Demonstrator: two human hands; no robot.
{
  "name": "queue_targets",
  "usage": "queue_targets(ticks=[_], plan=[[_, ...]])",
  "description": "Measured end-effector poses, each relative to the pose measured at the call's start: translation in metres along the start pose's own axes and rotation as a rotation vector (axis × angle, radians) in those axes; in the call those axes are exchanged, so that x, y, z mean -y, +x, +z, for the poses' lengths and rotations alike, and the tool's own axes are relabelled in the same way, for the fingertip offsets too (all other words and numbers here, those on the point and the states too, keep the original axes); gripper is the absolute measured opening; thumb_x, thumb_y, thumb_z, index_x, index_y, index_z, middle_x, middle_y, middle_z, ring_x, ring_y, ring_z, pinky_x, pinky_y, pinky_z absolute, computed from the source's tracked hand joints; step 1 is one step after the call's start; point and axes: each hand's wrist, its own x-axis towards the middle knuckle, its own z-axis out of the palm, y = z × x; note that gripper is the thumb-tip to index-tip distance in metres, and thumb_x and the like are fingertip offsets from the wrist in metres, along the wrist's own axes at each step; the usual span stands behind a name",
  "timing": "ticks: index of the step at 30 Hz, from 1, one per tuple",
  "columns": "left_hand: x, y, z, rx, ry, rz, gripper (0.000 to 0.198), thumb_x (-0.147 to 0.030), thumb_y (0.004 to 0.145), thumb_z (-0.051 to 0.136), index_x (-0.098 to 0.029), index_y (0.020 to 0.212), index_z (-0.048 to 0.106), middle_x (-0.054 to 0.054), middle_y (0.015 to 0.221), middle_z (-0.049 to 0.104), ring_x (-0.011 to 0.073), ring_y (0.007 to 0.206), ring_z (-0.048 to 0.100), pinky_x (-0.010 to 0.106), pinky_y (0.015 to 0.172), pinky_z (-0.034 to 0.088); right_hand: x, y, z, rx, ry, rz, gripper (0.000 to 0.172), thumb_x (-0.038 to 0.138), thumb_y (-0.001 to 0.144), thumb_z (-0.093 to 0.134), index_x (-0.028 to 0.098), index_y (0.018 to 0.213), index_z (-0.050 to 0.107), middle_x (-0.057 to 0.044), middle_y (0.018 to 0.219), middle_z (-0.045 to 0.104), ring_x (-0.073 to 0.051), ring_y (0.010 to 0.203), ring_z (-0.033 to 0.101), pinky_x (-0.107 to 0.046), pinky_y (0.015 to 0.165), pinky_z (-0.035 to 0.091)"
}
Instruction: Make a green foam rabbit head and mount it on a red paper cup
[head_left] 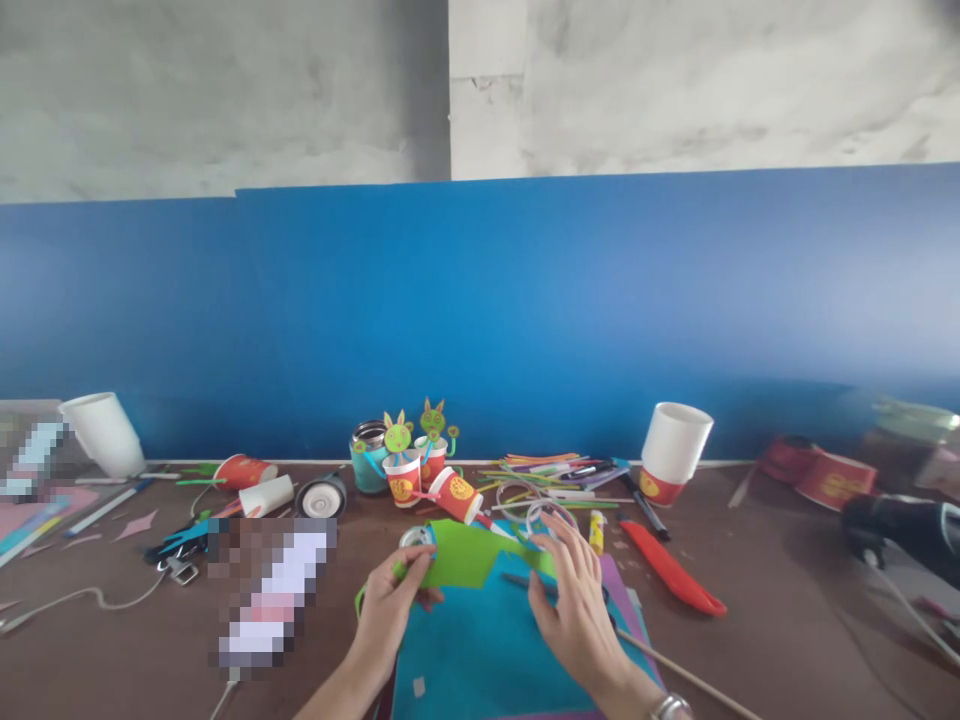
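Note:
My left hand (388, 607) is closed in a pinch, with bits of a thin green strip (359, 603) showing beside the fingers. Its fingertips are at the left edge of a bright green paper sheet (465, 556). Open, with fingers apart, my right hand (574, 605) hovers over or rests on the papers; I cannot tell which. Dark-bladed scissors (525, 583) lie partly under that hand, their handles mostly hidden. Beneath both hands is a blue sheet (469, 650), with purple paper (616, 580) under its right edge. A roll of tape (417, 537) sits just beyond my left fingertips.
Paper cups with green animal figures (403, 478) stand by a teal jar (369, 478). Coloured sticks (551, 468) and a glue stick (596, 531) lie behind my right hand. Right are a red utility knife (667, 568) and stacked cups (675, 450). A blue partition (480, 320) closes the back.

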Motion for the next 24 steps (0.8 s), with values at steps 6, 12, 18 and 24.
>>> queue_targets(ticks=[6,12,18,24], plan=[[-0.002,-0.001,-0.001,0.012,0.028,0.013,0.042,-0.049,0.071,0.062,-0.013,0.093,0.065,0.002,0.057,0.067,0.0182,0.051,0.062,0.025,0.050,0.046,-0.006,-0.001,0.008,0.051,-0.073,-0.009,0.055,0.013,0.076,0.047,0.020,0.129,0.033,-0.010,0.125,0.051,-0.029,0.121,0.041,-0.053,0.103,0.024],[-0.007,-0.003,-0.001,-0.010,0.034,0.027,0.049,-0.052,0.069,0.063,-0.014,0.101,0.062,0.002,0.066,0.067,0.0183,0.051,0.062,0.026,0.049,0.047,0.001,0.002,-0.003,0.102,-0.007,-0.024,0.029,0.018,0.081,0.048,0.024,0.109,0.049,-0.006,0.103,0.063,-0.025,0.102,0.055,-0.050,0.100,0.026],[-0.009,-0.005,-0.001,-0.016,0.028,0.029,0.052,-0.050,0.070,0.063,-0.014,0.107,0.056,0.003,0.072,0.067,0.0181,0.054,0.063,0.027,0.051,0.049,0.006,0.005,-0.008,0.084,0.033,-0.057,0.017,0.021,0.084,0.048,0.024,0.100,0.053,-0.004,0.091,0.064,-0.022,0.088,0.059,-0.050,0.097,0.027],[-0.006,-0.006,-0.002,-0.005,0.014,0.015,0.052,-0.050,0.070,0.064,-0.015,0.108,0.056,0.006,0.081,0.068,0.0198,0.057,0.065,0.029,0.053,0.050,0.002,0.004,-0.004,0.056,0.038,-0.040,0.019,0.016,0.082,0.049,0.025,0.098,0.054,-0.002,0.088,0.064,-0.021,0.085,0.059,-0.049,0.094,0.030]])
